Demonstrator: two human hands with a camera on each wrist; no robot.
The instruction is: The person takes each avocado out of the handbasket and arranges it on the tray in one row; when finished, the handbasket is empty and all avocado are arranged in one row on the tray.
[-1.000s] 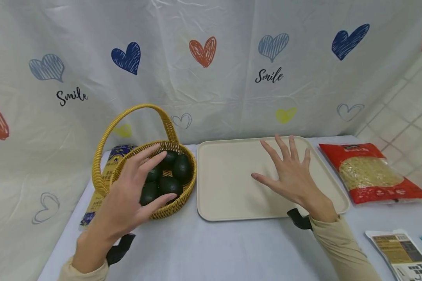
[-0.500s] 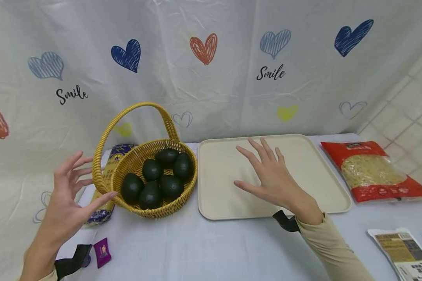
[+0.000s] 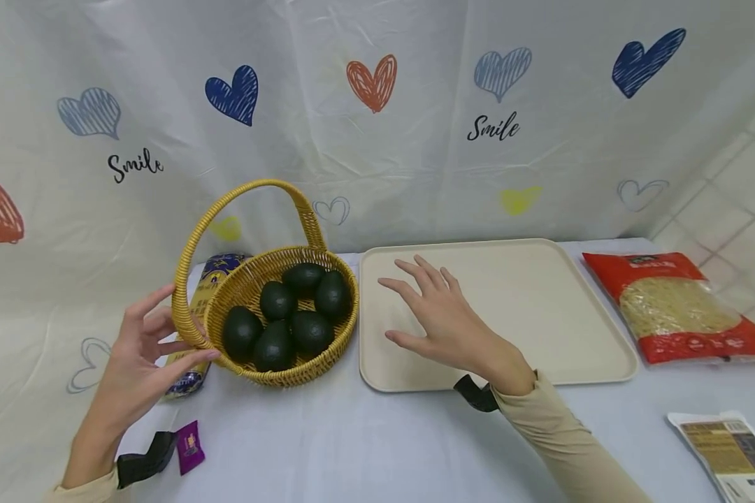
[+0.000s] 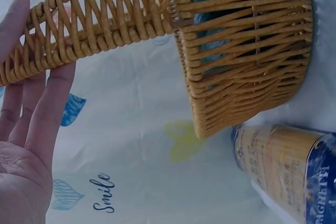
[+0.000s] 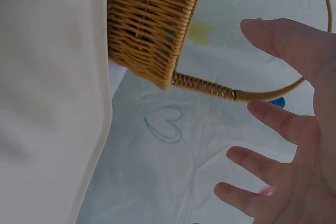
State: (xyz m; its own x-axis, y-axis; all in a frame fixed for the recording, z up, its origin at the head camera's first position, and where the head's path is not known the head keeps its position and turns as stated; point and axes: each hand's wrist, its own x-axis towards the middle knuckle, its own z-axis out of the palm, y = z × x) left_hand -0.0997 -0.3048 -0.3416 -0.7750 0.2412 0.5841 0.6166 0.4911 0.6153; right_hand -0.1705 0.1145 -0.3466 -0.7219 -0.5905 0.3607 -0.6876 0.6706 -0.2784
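Basket [image 3: 289, 377] is standing on bench [image 3: 365, 447], just left of tray [image 3: 528, 300], holding six dark green avocados [image 3: 275, 347]. Left hand [image 3: 135, 367], farther left of tray, is gripping basket's handle [image 3: 181, 286] between thumb and fingers. Right hand [image 3: 449, 325] is hovering over left part of tray, fingers spread. Spaghetti packet [image 4: 283, 161] is lying left of tray, partly hidden by basket. Red bag [image 3: 679, 307] is lying just right of tray; small purple packet [image 3: 191, 448] is lying left of tray, nearer person.

Basket [image 3: 289, 378] (avocados [image 3: 312, 332] inside) left of tray [image 3: 509, 307]
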